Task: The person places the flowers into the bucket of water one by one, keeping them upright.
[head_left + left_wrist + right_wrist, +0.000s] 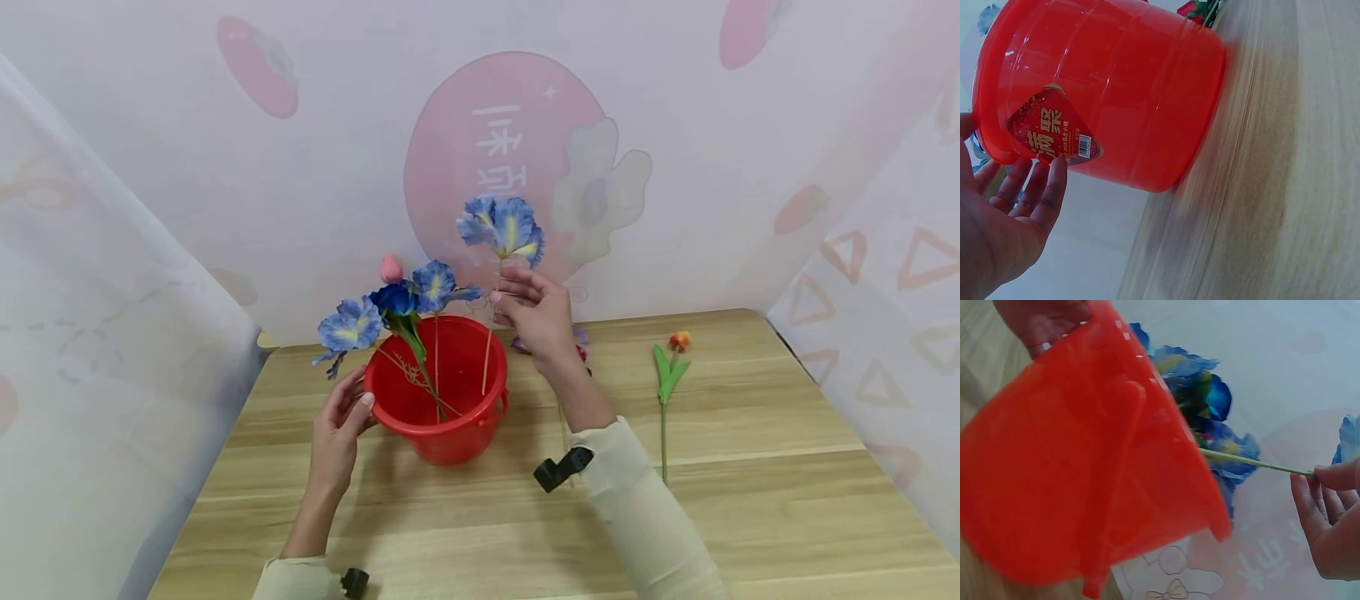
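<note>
Head view: the right hand (536,317) pinches the thin stem (488,354) of a frilly blue-and-yellow iris (514,227), its end inside a shiny, round red plastic bucket (450,447); the left hand (341,425), half-curled, holds the rim (442,429).

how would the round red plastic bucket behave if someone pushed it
The round red plastic bucket is probably light for its size, its walls seeming thin. It may tip if pushed high, since it narrows toward its base. Its glossy side could feel slippery.
</note>
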